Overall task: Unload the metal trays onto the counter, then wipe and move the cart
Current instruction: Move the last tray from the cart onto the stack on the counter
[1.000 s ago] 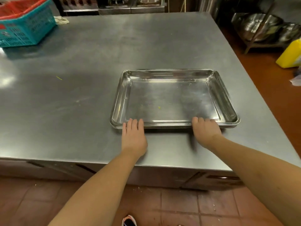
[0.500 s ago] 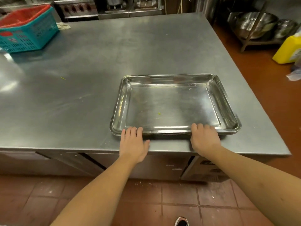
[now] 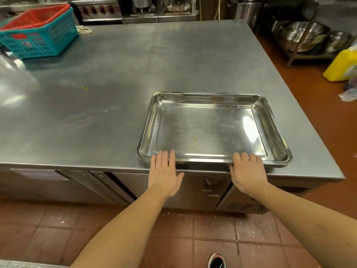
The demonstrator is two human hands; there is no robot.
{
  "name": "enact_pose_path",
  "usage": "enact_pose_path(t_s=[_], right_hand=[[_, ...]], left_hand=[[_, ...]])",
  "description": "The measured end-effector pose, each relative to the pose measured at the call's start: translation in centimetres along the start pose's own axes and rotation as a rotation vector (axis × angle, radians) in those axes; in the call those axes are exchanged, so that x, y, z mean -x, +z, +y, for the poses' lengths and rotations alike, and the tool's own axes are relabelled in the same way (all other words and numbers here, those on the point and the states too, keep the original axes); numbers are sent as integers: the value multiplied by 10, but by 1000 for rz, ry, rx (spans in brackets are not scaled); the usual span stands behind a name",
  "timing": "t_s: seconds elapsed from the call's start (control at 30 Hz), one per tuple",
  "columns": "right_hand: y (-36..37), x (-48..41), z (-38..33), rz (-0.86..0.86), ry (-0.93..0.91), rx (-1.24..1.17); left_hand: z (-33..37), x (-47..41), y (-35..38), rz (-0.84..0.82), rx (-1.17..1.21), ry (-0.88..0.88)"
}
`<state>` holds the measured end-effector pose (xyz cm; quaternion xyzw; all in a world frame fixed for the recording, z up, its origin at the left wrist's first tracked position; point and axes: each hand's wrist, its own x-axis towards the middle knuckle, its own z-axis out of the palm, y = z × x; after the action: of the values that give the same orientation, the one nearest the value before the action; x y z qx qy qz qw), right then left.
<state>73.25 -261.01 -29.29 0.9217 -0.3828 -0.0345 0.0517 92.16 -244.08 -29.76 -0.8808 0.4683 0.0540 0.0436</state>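
We find the shallow rectangular polished-steel trays (image 3: 212, 130) lying flat on the brushed stainless-steel bench (image 3: 135, 64), at its near right corner. The near rim shows several layers, so more than one tray is nested there. That rim runs just inside the bench's front edge and almost parallel to it. The right rim sits near the bench's right edge, and all rims lie within the top. A small green scrap (image 3: 194, 138) lies on the top tray's floor.

The left hand (image 3: 164, 171) is flat with its fingers straight and its fingertips touching the near rim at its left end: grip released. The right hand (image 3: 247, 171) sits further right on the same rim, fingers bent over it and thumb by the bench edge. We cannot tell whether that grip clasps the rim.

Open room: bare steel extends left of and behind the trays, carrying a thin green sliver (image 3: 84, 88). Well apart, at the far left corner, a teal slotted plastic basket (image 3: 44, 41) holds a red basket (image 3: 32, 16) nested inside, with a crumpled pale cloth (image 3: 84, 29) just beside it. A yellow plastic jug (image 3: 342, 64) stands on the red-brown floor (image 3: 301, 89) to the right, apart from the bench.
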Motion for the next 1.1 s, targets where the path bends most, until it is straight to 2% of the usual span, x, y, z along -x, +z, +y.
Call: enact_pose_path(t_s=[0.37,1.1], right_hand=[[1,-3,0,-34,10,-104],[-2,-11,2,-65,13,-111]], left_hand=[[4,-1,6,3,-45,-32],[7,-7,3,-39,-127,-51]])
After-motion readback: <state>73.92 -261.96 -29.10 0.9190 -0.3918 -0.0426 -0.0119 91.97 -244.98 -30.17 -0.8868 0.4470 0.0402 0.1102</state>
